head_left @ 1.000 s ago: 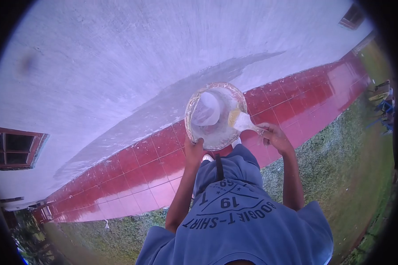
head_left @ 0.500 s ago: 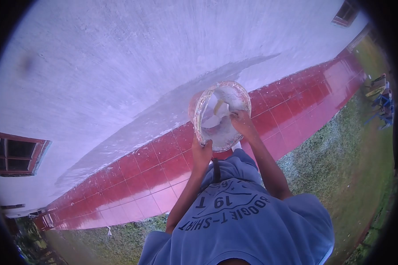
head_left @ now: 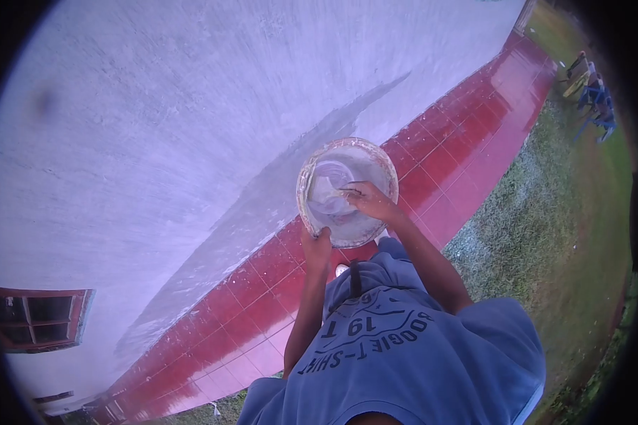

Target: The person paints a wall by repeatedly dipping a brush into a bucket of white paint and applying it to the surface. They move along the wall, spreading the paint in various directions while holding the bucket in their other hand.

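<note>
Your left hand (head_left: 316, 248) grips the near rim of the pale bucket (head_left: 379, 166); your right hand (head_left: 370, 200) reaches inside it, above the red tiled strip (head_left: 248, 283) along the wall (head_left: 156, 127).

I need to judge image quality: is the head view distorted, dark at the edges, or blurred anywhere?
Head view: strong fisheye bend, so the wall and red tiles curve; black vignette at all corners; soft, even, bluish light, no hard shadows; right hand inside the bucket slightly blurred; left hand at its rim clearer.
</note>
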